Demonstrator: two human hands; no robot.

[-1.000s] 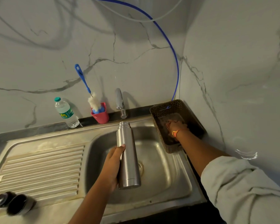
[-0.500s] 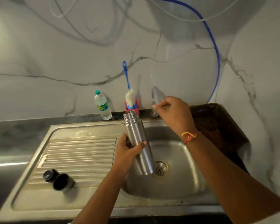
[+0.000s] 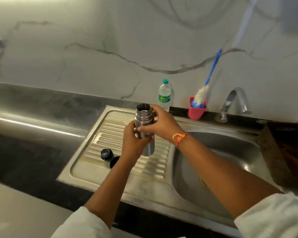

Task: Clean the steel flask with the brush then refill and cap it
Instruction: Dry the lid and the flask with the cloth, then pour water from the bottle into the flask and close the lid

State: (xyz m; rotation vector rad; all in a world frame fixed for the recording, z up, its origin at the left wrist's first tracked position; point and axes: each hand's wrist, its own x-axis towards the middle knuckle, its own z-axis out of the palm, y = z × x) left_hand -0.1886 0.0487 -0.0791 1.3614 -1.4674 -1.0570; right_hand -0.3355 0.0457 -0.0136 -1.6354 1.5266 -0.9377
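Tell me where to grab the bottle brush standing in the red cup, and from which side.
Grip the bottle brush by its blue handle, mid-length, coming from the front and above. It stands bristles-down in the red cup, handle slanting up-right near the wall, so the back looks blocked. The right hand, now on the steel flask, is nearer.

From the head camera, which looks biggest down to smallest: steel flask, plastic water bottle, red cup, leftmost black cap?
1. steel flask, though it is nearest the camera.
2. plastic water bottle and red cup look about alike.
3. leftmost black cap.
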